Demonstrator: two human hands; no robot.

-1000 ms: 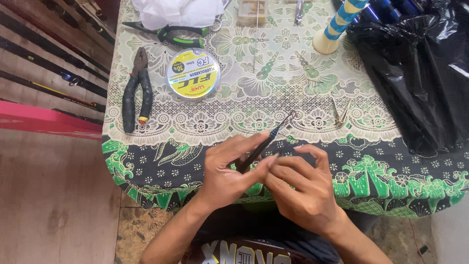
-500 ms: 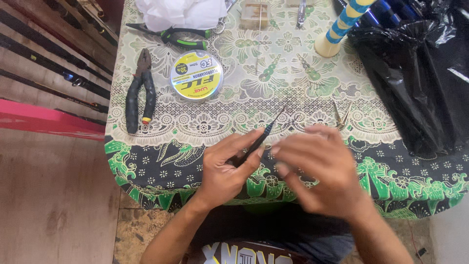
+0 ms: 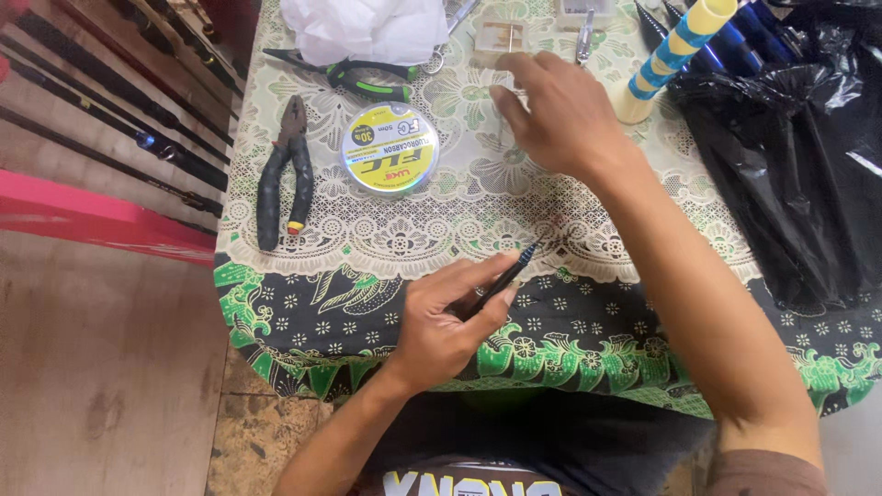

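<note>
Across the tabletop (image 3: 643, 303) we see a cream lace cloth over a black and green patterned one, and at the right edge a large crumpled black plastic bag (image 3: 790, 156) lies against it. Off the left edge, several dark fishing rods (image 3: 110, 138) run slantwise over the wooden floor. Near the far edge sits a bunched white plastic bag (image 3: 363, 28), with green-handled pliers (image 3: 354, 78) just in front of it. Our right hand (image 3: 551, 115) reaches toward the far edge, fingers curled loosely downward beside a small clear box (image 3: 501, 39); we cannot tell whether it pinches anything. Our left hand (image 3: 441, 321) rests at the near edge, closed around a thin dark rod tip (image 3: 503, 280) that points up and to the right. Black-handled pliers (image 3: 283, 170) lie toward the left edge, and a round yellow spool of line (image 3: 389, 147) lies flat just right of them. A yellow and blue striped float (image 3: 666, 55) leans near the far right corner.
</note>
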